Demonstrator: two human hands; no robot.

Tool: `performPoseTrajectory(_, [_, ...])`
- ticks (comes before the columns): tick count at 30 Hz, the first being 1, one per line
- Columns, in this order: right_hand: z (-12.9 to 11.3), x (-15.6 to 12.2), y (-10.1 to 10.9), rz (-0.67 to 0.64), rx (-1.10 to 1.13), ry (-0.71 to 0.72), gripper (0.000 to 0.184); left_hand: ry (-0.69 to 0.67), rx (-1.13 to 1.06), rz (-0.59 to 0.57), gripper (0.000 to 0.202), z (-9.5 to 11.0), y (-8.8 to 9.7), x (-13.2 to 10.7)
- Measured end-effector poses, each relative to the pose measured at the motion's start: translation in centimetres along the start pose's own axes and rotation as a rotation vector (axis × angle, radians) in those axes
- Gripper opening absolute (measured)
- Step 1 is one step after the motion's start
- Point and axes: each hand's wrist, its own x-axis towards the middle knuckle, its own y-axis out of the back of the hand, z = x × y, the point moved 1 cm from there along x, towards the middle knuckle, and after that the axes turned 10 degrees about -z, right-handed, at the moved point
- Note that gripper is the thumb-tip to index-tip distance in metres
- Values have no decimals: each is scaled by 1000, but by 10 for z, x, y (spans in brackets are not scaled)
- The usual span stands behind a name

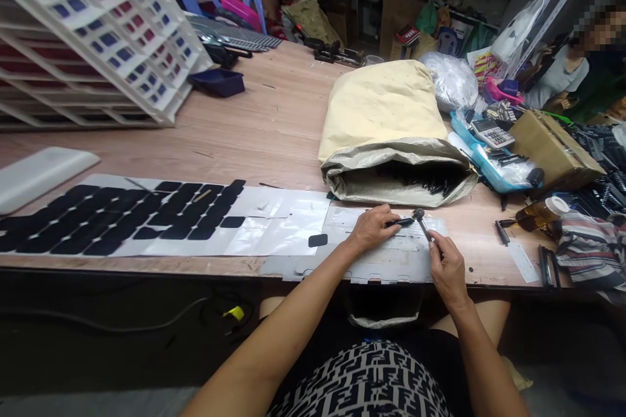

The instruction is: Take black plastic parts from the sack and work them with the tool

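My left hand is closed on a small, slim black piece, its tip pointing right over a grey sheet at the table's front edge. My right hand grips a small metal tool with a rounded head; that head is close to the black piece's tip, and I cannot tell whether they touch. Just beyond both hands lies a cream sack, its mouth towards me and dark pieces inside. To the left, several black rounded patches cover a white sheet. One loose black patch lies near my left forearm.
A white plastic crate stands at the left, with a dark blue tray beside it. On the right are a calculator, a cardboard box, a brown bottle and striped cloth. Another person is at the far right.
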Motion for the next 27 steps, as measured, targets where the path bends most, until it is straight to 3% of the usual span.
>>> performPoseTrajectory(7, [-6, 3, -2, 1, 6, 19, 31, 10, -16, 0, 21, -2, -1, 2])
performPoseTrajectory(11, [-16, 1, -8, -66, 1, 45, 32, 20, -26, -5, 20, -1, 0, 3])
performPoseTrajectory(15, [-8, 6, -8, -71, -48, 19, 31, 25, -36, -7, 21, -1, 1, 3])
performPoseTrajectory(21, [27, 40, 3, 153, -398, -101, 34, 53, -31, -11, 21, -1, -1, 3])
performPoseTrajectory(27, [44, 54, -4, 175, -731, -157, 33, 33, -73, -4, 21, -1, 3, 5])
